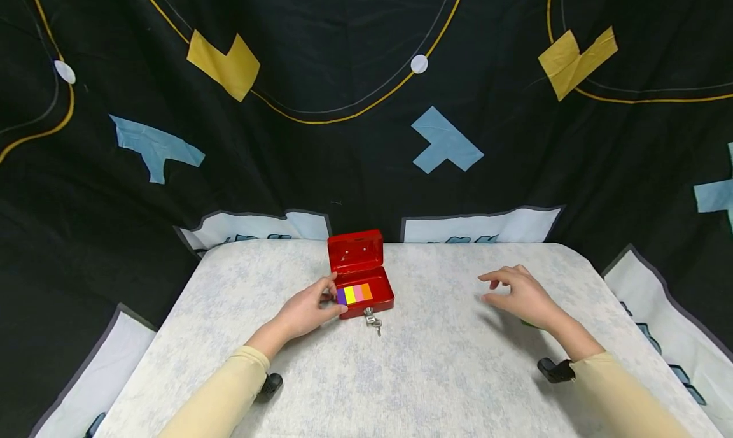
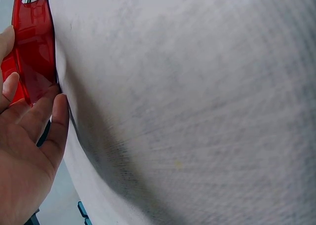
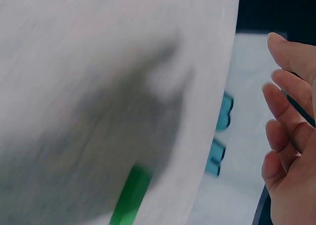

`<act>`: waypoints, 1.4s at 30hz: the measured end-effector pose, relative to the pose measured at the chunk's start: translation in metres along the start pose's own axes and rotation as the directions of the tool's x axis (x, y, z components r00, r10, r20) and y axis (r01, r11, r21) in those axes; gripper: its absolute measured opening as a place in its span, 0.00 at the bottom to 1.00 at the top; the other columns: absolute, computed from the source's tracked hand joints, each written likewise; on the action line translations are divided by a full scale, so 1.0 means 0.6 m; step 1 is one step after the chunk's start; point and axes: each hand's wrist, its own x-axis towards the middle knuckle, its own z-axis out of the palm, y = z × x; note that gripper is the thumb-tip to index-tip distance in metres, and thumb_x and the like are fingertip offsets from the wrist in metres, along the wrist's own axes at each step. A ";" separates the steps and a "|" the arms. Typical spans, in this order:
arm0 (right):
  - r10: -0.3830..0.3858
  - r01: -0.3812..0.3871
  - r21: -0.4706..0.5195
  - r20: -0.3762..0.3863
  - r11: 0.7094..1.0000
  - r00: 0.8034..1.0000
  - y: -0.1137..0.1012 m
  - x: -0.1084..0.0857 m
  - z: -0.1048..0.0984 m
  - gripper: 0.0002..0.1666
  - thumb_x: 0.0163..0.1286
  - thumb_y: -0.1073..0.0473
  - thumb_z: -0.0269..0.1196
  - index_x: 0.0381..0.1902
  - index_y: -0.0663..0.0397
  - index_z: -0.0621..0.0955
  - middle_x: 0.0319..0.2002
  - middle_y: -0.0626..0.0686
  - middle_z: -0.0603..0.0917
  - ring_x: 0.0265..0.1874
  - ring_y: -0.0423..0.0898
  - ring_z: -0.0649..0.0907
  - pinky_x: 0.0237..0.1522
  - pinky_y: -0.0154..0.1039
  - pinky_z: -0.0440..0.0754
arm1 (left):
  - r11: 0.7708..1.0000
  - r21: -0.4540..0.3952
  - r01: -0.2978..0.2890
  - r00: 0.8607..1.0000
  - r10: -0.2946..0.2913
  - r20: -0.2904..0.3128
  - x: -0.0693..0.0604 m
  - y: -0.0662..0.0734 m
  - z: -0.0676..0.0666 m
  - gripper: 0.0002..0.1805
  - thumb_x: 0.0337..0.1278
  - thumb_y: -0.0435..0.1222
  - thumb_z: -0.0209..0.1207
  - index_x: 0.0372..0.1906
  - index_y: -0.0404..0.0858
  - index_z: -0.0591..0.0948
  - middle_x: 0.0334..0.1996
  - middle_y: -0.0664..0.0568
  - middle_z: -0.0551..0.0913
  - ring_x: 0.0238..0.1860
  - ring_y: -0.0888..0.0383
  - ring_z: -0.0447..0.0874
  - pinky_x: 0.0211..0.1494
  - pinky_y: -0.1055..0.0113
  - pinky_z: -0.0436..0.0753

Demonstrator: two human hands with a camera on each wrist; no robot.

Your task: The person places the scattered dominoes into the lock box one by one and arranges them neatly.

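Observation:
A small red metal cash box [image 1: 366,303] stands on the table with its lid raised. Inside it, toward the left, lies a flat piece striped purple, yellow, pink and orange [image 1: 354,293], resembling sticky page markers. Around the box's left side my left hand [image 1: 306,307] holds on, thumb at the front left corner; the fingers [image 2: 60,111] touch the outer wall. Keys [image 1: 375,322] hang from the front lock. Well to the right, my right hand [image 1: 518,295] hovers over the table, fingers loosely bent and holding nothing. Mostly hidden below it lies a green object [image 3: 131,195].
The table [image 1: 435,361] has a pale, mottled cloth with rounded far corners. Behind it hangs a black curtain [image 1: 343,158] with yellow lines and blue and yellow shapes. Black wrist devices sit under both sleeves.

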 end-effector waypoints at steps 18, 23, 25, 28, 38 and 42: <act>0.143 -0.143 -0.020 0.017 0.990 0.990 0.102 -0.088 -0.020 0.30 0.66 0.43 0.72 0.61 0.52 0.83 0.45 0.48 0.83 0.47 0.51 0.75 0.45 0.50 0.74 | 0.998 -0.053 0.015 1.000 -0.016 -0.003 0.001 -0.001 0.005 0.18 0.61 0.52 0.69 0.43 0.49 0.74 0.78 0.52 0.64 0.62 0.52 0.81 0.42 0.63 0.79; 0.189 -0.188 -0.019 0.036 0.982 0.981 0.124 -0.106 -0.025 0.32 0.65 0.40 0.72 0.60 0.54 0.84 0.48 0.53 0.83 0.48 0.52 0.75 0.44 0.50 0.74 | 0.999 -0.036 0.016 1.000 -0.016 0.000 0.000 -0.001 0.003 0.18 0.61 0.52 0.69 0.43 0.49 0.74 0.78 0.52 0.63 0.56 0.54 0.81 0.39 0.63 0.78; 0.198 -0.197 -0.022 0.039 0.980 0.979 0.130 -0.112 -0.029 0.32 0.65 0.41 0.72 0.59 0.55 0.84 0.49 0.55 0.84 0.49 0.53 0.76 0.44 0.50 0.75 | 1.000 -0.023 0.011 1.000 -0.011 0.000 0.000 -0.001 0.002 0.18 0.61 0.52 0.69 0.43 0.49 0.74 0.79 0.53 0.62 0.49 0.55 0.80 0.39 0.62 0.77; 0.203 -0.203 -0.017 0.046 0.979 0.978 0.136 -0.120 -0.035 0.30 0.65 0.43 0.73 0.57 0.57 0.85 0.49 0.55 0.84 0.48 0.53 0.77 0.44 0.50 0.75 | 1.000 -0.007 0.000 1.000 0.000 0.003 0.001 -0.001 0.001 0.19 0.61 0.53 0.68 0.43 0.49 0.73 0.79 0.53 0.61 0.42 0.55 0.76 0.40 0.60 0.74; 0.210 -0.212 0.015 0.069 0.977 0.975 0.146 -0.132 -0.038 0.19 0.65 0.51 0.73 0.50 0.56 0.86 0.45 0.52 0.85 0.44 0.49 0.78 0.43 0.47 0.76 | 0.999 -0.033 0.012 1.000 -0.012 -0.003 0.002 0.001 0.001 0.19 0.61 0.53 0.68 0.43 0.49 0.73 0.78 0.53 0.63 0.58 0.53 0.81 0.50 0.56 0.80; 0.189 -0.194 0.062 0.089 0.979 0.978 0.144 -0.132 -0.034 0.15 0.66 0.53 0.73 0.45 0.55 0.86 0.43 0.51 0.84 0.41 0.46 0.77 0.39 0.42 0.76 | 0.999 -0.036 0.016 1.000 -0.016 -0.003 0.002 0.001 0.002 0.19 0.61 0.53 0.68 0.43 0.50 0.73 0.78 0.53 0.63 0.60 0.53 0.81 0.52 0.55 0.80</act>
